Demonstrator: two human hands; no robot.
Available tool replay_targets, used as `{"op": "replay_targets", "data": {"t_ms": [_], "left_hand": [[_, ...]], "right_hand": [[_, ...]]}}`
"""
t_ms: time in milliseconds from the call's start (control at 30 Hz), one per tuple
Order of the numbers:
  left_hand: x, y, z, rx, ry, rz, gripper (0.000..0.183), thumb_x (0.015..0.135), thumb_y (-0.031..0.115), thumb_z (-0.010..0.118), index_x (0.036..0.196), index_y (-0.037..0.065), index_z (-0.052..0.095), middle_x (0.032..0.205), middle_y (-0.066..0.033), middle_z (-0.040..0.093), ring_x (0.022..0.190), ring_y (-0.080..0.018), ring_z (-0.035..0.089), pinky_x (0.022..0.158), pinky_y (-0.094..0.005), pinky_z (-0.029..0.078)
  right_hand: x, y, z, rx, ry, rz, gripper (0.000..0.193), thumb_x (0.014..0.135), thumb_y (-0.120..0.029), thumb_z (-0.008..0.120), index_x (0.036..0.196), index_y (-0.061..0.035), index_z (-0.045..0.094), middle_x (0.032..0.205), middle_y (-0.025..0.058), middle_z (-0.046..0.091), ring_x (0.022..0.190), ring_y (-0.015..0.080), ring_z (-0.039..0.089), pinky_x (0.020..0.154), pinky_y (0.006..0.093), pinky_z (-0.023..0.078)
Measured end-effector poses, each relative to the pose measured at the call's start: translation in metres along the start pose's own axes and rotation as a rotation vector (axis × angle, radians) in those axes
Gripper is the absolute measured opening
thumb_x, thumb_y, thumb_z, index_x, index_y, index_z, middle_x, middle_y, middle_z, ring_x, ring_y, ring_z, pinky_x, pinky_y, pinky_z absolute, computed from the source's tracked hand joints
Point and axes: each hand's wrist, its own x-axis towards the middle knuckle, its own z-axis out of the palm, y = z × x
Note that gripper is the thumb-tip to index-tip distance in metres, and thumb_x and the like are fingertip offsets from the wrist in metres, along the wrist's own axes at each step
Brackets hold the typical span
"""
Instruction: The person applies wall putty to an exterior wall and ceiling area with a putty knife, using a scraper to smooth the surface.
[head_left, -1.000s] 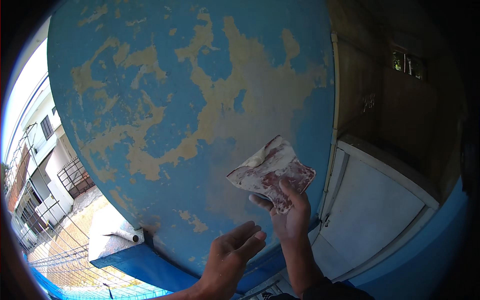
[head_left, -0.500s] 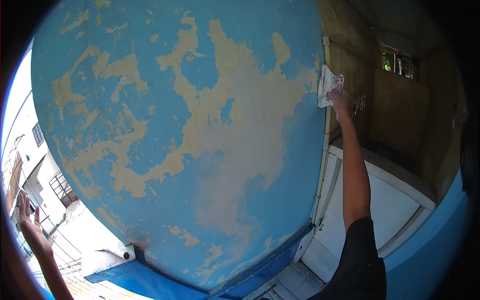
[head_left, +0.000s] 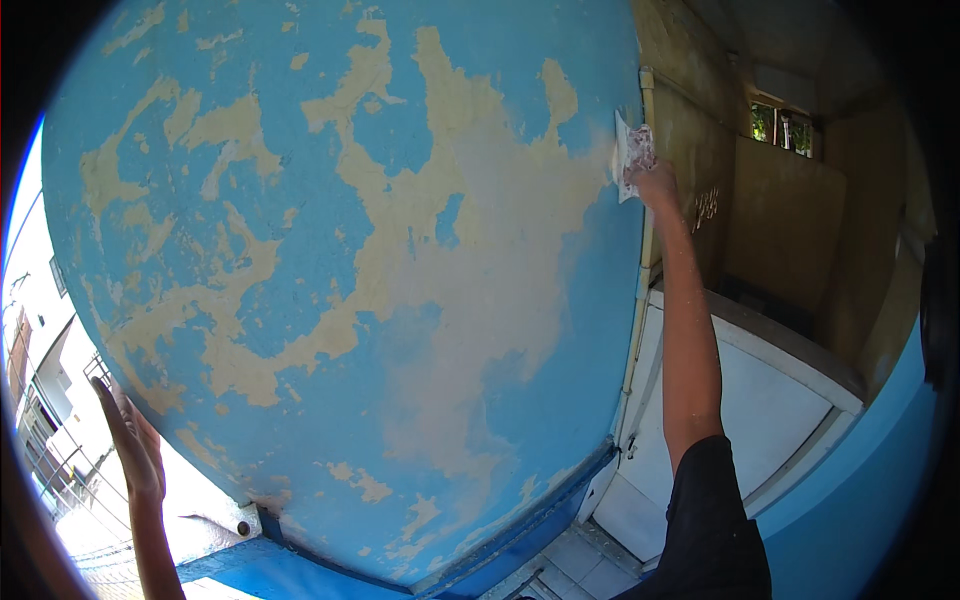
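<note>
My right hand [head_left: 656, 187], its arm stretched up and forward, is closed around a wide putty knife [head_left: 634, 155]. The tool is coated in white filler with reddish smears, and its blade lies against the right edge of a blue wall [head_left: 560, 420]. Pale cream peeled patches [head_left: 265, 370] and a smeared whitish area [head_left: 485, 260] cover much of the wall's middle. At the lower left, my left hand [head_left: 140, 450] is raised beside the wall's left edge with fingers stretched out and nothing in it.
A cream pipe [head_left: 647, 110] runs down the wall's right edge. Right of it are a white door-like panel [head_left: 740, 410] and a dim brown recess [head_left: 790, 210] with a small window [head_left: 782, 127]. A blue ledge [head_left: 500, 575] runs along the bottom; bright buildings [head_left: 60, 380] show at left.
My right hand and the putty knife have shifted left, from over the pipe onto the wall's edge. My left hand has moved right, closer to the wall, and turned. The view has shifted slightly.
</note>
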Motion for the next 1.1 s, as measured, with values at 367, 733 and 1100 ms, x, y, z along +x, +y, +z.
{"op": "replay_targets", "data": {"t_ms": [367,733,1100], "left_hand": [[0.003,-0.004,-0.013,0.208,-0.171,-0.079,0.108,0.088,0.088,0.02,0.161,0.015,-0.011,0.168,-0.0165,-0.016,0.155,-0.0374,-0.013,0.119,-0.0665,-0.005],[0.019,0.047,0.003,-0.018,-0.195,-0.285,0.135,0.072,0.102,0.021,0.158,0.006,-0.018,0.164,-0.0273,-0.019,0.152,-0.0444,-0.018,0.118,-0.068,-0.005],[0.034,0.025,0.043,-0.168,0.093,-0.072,0.081,0.102,0.062,0.022,0.16,0.02,-0.016,0.166,-0.0238,-0.003,0.152,-0.0447,0.013,0.119,-0.0626,0.028]], "right_hand": [[-0.167,-0.089,0.039,-0.061,-0.238,-0.255,0.038,0.083,-0.001,0.058,0.118,-0.0071,0.071,0.093,0.0278,0.069,0.091,0.0483,0.065,0.082,0.0488,0.053],[-0.083,-0.011,-0.036,0.444,-0.032,0.027,0.022,0.082,0.002,0.065,0.103,0.0065,0.07,0.095,0.013,0.074,0.085,0.0208,0.069,0.078,0.0346,0.052],[-0.012,0.056,-0.026,0.139,-0.229,-0.114,0.03,0.083,-0.008,0.069,0.11,0.003,0.071,0.09,0.018,0.072,0.085,0.0267,0.07,0.078,0.0397,0.052]]}}
